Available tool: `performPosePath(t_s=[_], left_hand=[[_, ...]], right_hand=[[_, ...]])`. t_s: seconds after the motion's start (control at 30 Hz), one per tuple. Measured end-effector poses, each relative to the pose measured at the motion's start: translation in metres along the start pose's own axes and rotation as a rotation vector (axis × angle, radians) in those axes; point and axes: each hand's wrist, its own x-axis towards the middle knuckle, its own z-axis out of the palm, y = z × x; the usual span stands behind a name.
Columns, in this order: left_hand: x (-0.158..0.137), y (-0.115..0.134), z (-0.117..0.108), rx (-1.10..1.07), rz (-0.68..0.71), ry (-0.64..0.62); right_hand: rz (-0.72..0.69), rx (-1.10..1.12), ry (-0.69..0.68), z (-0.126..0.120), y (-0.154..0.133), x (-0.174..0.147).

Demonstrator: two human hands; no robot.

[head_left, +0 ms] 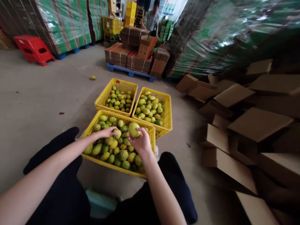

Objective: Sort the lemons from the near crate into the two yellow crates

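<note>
Within right grip (142, 143), yellow-green fruit (133, 130)

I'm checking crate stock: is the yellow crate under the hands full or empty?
The crate looks mostly full: piled fruit hides its floor; exact depth, I cannot tell.

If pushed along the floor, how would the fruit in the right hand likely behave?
The fruit would probably roll, since its outline is rounded. It is likely firm rather than floppy: no dent shows where the right hand grips it. Its skin looks fairly smooth, so it may be slightly slippery.
</note>
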Motion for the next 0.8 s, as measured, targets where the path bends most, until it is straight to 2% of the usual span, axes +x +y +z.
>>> performPosePath(t_s=[0.2, 0.3, 0.37, 0.43, 0.5, 0.57, 0.67, 0.8], left_hand=[[-0.048, 0.075, 0.018, -0.302, 0.121, -0.178], [-0.076, 0.097, 0.020, -0.667, 0.144, -0.281], [-0.088, 0.096, 0.022, -0.925, 0.084, -0.285], [-0.092, 0.083, 0.026, -1.113, -0.012, -0.233], [-0.091, 0.067, 0.032, -1.209, -0.093, -0.168], [-0.091, 0.057, 0.040, -1.202, -0.121, -0.158], [-0.093, 0.056, 0.050, -1.053, -0.046, -0.206], [-0.093, 0.064, 0.055, -0.932, 0.178, -0.112]], right_hand=[[-0.070, -0.047, -0.085, -0.004, -0.003, -0.011], [-0.127, -0.068, -0.099, -0.009, -0.001, -0.014], [-0.161, -0.050, -0.075, -0.012, 0.001, -0.014], [-0.179, -0.017, -0.024, -0.014, 0.005, -0.013], [-0.190, 0.015, 0.033, -0.014, 0.008, -0.008], [-0.209, 0.024, 0.056, -0.012, 0.012, -0.002], [-0.291, -0.032, 0.007, -0.005, 0.017, 0.006], [-0.419, -0.245, -0.044, 0.007, 0.022, 0.006]])
